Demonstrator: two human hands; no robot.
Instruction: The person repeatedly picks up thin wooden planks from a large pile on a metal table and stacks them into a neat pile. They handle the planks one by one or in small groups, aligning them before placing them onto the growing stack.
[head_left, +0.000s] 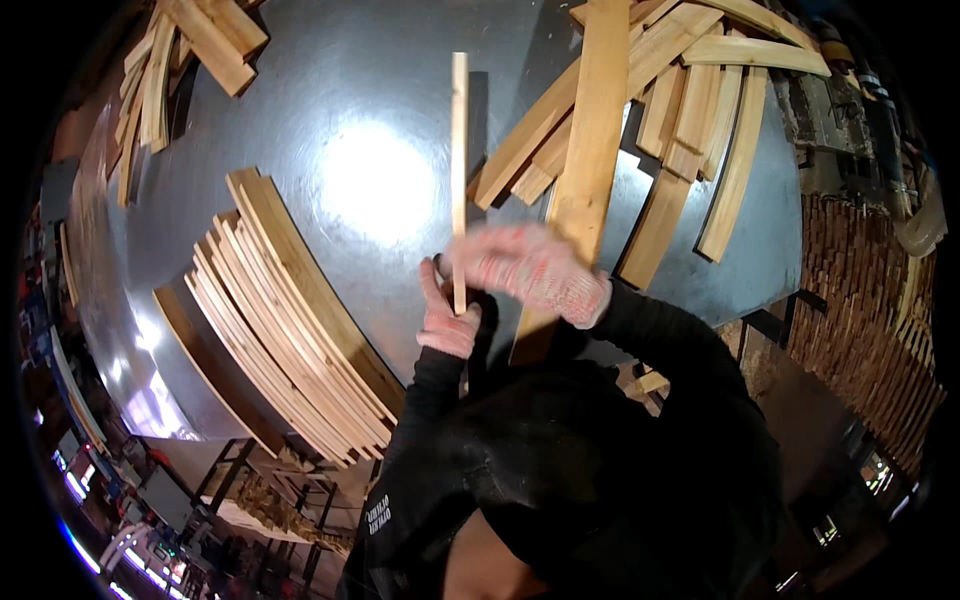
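Far lower left: lit equipment (pixel 150 550), beyond the table edge, too small to sort out. Upper left, on shiny metal table (pixel 310 90): loose heap of boards (pixel 205 45), mixed angles, some crossing. Below that: single board (pixel 215 370), lying apart, near stack of narrow strips (pixel 290 330). Packed side by side, roughly parallel, wider wood along right flank. Next, centre: left hand (pixel 447 326), pinkish-white knit glove, dark sleeve, at lower end of thin strip (pixel 459 150). One finger spread from the rest, wood's end over the glove; cannot tell whether clamped. Thin strip pointing away from the body, upper part free, over the table's middle. Right hand (pixel 530 265), same kind of glove, in from the right, across thin strip just above left hand. Fingers together but blurred; cannot tell if closed on it. Just right: wide board (pixel 592 130), running behind right hand, overlapping crossed pile of boards (pixel 697 115). Far right, beyond the table: dense rows of stacked wood pieces (pixel 860 330).
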